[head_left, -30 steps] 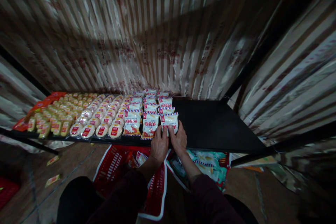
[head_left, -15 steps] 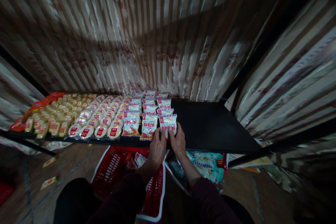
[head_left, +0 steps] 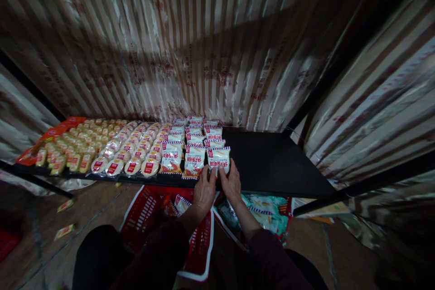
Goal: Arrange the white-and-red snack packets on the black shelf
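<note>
Both my hands rest at the front edge of a black shelf. My left hand and my right hand touch the lower edge of a white snack packet with red lettering, fingers curled on it. This packet is the front one of the right-hand column in three columns of like packets. To the left lie rows of round wrapped cakes and yellow wrapped snacks. My dark sleeves reach up from below.
The shelf's right half is bare black board. Below it stand a red plastic basket holding a few packets and a bag with more packets. Striped foil sheeting backs the shelf. Loose packets lie on the floor at left.
Both hands have stayed on the front packet, with only small finger shifts. The view has moved slightly.
</note>
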Demonstrator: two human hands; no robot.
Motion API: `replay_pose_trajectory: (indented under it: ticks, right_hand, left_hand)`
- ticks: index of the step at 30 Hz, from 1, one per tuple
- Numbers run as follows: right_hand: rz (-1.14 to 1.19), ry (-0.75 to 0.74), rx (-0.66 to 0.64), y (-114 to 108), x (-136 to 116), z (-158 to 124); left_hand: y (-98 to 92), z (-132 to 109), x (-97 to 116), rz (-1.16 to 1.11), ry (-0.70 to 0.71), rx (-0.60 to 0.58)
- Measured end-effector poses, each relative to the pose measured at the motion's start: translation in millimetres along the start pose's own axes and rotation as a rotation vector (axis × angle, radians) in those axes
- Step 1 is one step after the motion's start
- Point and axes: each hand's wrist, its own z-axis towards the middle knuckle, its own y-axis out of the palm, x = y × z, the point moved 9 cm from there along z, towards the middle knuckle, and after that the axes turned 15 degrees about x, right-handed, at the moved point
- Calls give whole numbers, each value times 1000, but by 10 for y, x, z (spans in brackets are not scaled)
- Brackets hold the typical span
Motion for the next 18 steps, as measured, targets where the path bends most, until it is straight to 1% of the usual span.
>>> replay_pose_trajectory:
  ticks: [5, 12, 18]
  right_hand:
    - [-5, -14, -3, -35, -26, -16]
    - [-9, -47, 17, -64, -19, -54]
    - [1, -52, 22, -79, -32, -65]
  left_hand:
    - [-10, -15, -1, -8, -1, 3]
    - [-31, -107, 31, -18, 49, 38]
    - [-32, -113, 50, -26, 68, 46]
